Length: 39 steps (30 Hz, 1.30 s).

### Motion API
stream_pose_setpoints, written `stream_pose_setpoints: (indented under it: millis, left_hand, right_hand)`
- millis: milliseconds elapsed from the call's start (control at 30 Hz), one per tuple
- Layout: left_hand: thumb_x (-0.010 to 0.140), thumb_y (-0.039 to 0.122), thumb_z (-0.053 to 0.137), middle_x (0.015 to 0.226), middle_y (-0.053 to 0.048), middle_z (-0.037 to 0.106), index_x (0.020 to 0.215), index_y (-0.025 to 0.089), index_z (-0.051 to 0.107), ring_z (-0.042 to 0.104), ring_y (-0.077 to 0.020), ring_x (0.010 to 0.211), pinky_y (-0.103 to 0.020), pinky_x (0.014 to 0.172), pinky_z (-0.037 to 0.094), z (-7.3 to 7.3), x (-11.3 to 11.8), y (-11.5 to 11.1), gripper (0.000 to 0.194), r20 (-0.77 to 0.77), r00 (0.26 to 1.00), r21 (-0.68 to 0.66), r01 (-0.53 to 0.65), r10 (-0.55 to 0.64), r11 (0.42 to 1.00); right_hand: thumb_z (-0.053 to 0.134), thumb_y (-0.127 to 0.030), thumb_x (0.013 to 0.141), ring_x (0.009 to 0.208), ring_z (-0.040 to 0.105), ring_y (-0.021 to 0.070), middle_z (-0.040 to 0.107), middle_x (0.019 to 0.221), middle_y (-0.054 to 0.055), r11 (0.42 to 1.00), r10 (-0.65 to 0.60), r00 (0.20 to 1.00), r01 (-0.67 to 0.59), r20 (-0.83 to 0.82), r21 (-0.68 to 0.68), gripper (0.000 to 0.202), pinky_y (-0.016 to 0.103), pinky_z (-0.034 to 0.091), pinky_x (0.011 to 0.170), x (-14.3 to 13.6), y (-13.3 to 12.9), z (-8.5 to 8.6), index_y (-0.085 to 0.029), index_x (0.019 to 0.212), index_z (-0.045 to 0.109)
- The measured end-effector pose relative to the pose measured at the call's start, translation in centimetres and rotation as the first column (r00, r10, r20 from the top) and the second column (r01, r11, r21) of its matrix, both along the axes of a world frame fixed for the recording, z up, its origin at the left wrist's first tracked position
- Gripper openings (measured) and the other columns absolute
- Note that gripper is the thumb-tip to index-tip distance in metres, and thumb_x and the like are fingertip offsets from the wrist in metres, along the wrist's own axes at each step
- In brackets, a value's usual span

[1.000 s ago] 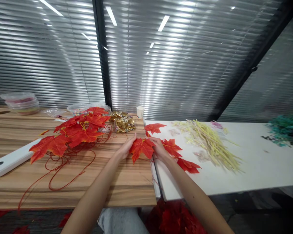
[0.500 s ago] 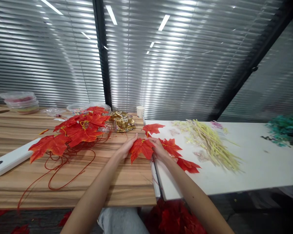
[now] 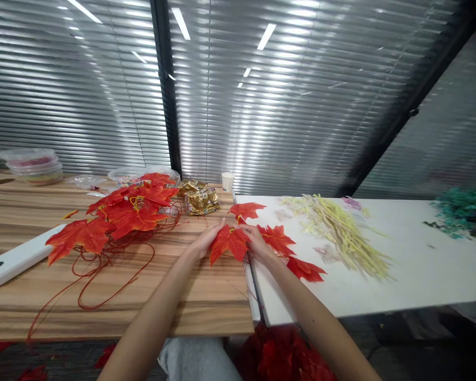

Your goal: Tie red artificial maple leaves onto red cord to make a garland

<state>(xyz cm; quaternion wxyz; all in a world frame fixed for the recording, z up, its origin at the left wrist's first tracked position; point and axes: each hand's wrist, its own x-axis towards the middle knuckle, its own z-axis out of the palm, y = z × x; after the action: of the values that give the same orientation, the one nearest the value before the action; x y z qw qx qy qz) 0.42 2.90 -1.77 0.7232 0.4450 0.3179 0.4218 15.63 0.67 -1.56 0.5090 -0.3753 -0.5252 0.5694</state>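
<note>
A red maple leaf [image 3: 229, 244] is between my hands near the right end of the wooden table. My left hand [image 3: 207, 239] grips its left edge with closed fingers. On the other side my right hand [image 3: 255, 238] pinches the leaf near its top. Another red leaf [image 3: 247, 210] lies just beyond my fingers, and two more, one of them [image 3: 277, 239] beside my right hand, rest on the white table. A thin red cord runs under my hands. At the left is a pile of red leaves [image 3: 135, 214] with tangled red cord [image 3: 91, 291].
The wooden table [image 3: 206, 312] meets a white table [image 3: 420, 270] bearing yellow strips [image 3: 341, 238] and teal material [image 3: 464, 209]. Gold packets [image 3: 202, 201], a paper cup [image 3: 227, 181], plastic tubs [image 3: 35, 166] and a white device [image 3: 24, 256] stand around. Red leaves [image 3: 285, 354] are below.
The leaf between my hands and the one beyond it have shifted very slightly left. Both hands keep their hold.
</note>
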Motion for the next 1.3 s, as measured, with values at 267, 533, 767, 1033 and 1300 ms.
stream_pose_setpoints:
  millis: [267, 533, 767, 1033, 1300]
  left_hand:
    - [0.071, 0.049, 0.057, 0.081, -0.007, 0.067, 0.081, 0.013, 0.063, 0.06, -0.0158, 0.069, -0.026, 0.067, 0.044, 1.2, 0.1, -0.8, 0.038, -0.025, 0.999, -0.048, 0.022, -0.023, 0.999]
    - [0.071, 0.044, 0.059, 0.078, -0.007, 0.067, 0.079, 0.013, 0.063, 0.06, -0.0159, 0.068, -0.027, 0.069, 0.045, 1.4, 0.1, -1.0, 0.032, -0.027, 0.999, -0.043, 0.017, -0.018, 0.999]
    - [0.071, 0.041, 0.061, 0.078, -0.007, 0.067, 0.079, 0.014, 0.062, 0.06, -0.0153, 0.066, -0.026, 0.067, 0.045, 1.3, 0.2, -1.0, 0.029, -0.024, 0.999, -0.048, 0.022, -0.024, 0.999]
    - [0.07, 0.037, 0.062, 0.073, -0.004, 0.066, 0.075, 0.015, 0.062, 0.059, -0.014, 0.062, -0.025, 0.064, 0.043, 1.8, 0.2, -1.4, 0.022, -0.024, 1.0, -0.039, 0.015, -0.016, 0.999]
    - [0.067, 0.036, 0.065, 0.073, -0.004, 0.065, 0.076, 0.014, 0.061, 0.057, -0.0131, 0.061, -0.025, 0.063, 0.042, 1.7, 0.3, -1.4, 0.024, -0.054, 0.999, -0.033, -0.002, 0.0, 0.999]
  right_hand:
    - [0.059, -0.042, 0.069, 0.043, 0.041, 0.0079, 0.051, 0.048, -0.003, 1.0, 0.012, 0.999, -0.012, 0.044, -0.004, 0.027, 0.021, 0.029, 0.043, 0.1, 0.4, -0.7, -0.015, 0.066, 0.059]
    - [0.059, -0.043, 0.069, 0.045, 0.043, 0.0091, 0.05, 0.048, -0.002, 1.0, 0.021, 0.997, -0.021, 0.076, 0.005, 0.028, 0.021, 0.03, 0.044, 0.2, 0.3, -0.7, -0.016, 0.064, 0.058]
    - [0.06, -0.04, 0.069, 0.047, 0.041, 0.0073, 0.053, 0.057, -0.001, 1.0, 0.016, 0.999, -0.017, 0.033, 0.016, 0.026, 0.02, 0.029, 0.044, 0.0, 0.4, -0.9, -0.015, 0.066, 0.059]
    - [0.058, -0.04, 0.071, 0.041, 0.04, 0.0075, 0.049, 0.048, -0.003, 0.999, 0.034, 0.996, -0.032, 0.084, -0.03, 0.025, 0.02, 0.029, 0.041, 0.0, 0.1, -0.5, -0.016, 0.064, 0.057]
    - [0.057, -0.04, 0.072, 0.036, 0.039, 0.0076, 0.048, 0.043, -0.004, 0.999, 0.035, 0.994, -0.031, 0.102, -0.038, 0.024, 0.021, 0.027, 0.038, -0.1, -0.1, -0.2, -0.017, 0.066, 0.058]
